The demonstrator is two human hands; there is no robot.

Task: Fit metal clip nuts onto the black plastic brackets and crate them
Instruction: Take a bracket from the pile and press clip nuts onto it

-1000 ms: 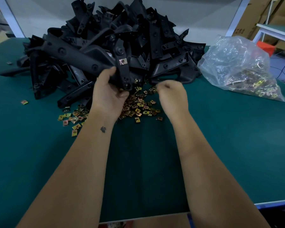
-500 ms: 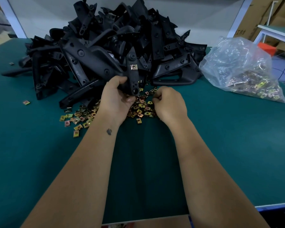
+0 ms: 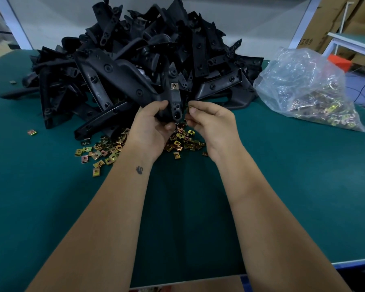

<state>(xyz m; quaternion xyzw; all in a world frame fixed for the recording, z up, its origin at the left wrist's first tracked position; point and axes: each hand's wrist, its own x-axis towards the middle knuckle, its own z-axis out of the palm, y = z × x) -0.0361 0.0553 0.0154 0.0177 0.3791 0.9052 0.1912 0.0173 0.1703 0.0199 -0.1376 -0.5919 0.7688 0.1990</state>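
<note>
head view looked down on a dark green table mat (image 3: 282, 186) where the left hand (image 3: 151, 127) gripped the lower end of a long black plastic bracket (image 3: 174, 100), held upright just above a scattered heap of small brass-coloured metal clip nuts (image 3: 105, 150). one clip nut (image 3: 174, 85) already sat on the bracket's upper part. the right hand (image 3: 211, 123) was just beside the bracket's lower end, its thumb and fingers pinching a small clip nut (image 3: 189, 108) close to the bracket; whether it touched could not be told. behind both hands rose a big pile of black plastic brackets (image 3: 145, 45). well to the right lay a clear plastic bag of clip nuts (image 3: 308, 89).
</note>
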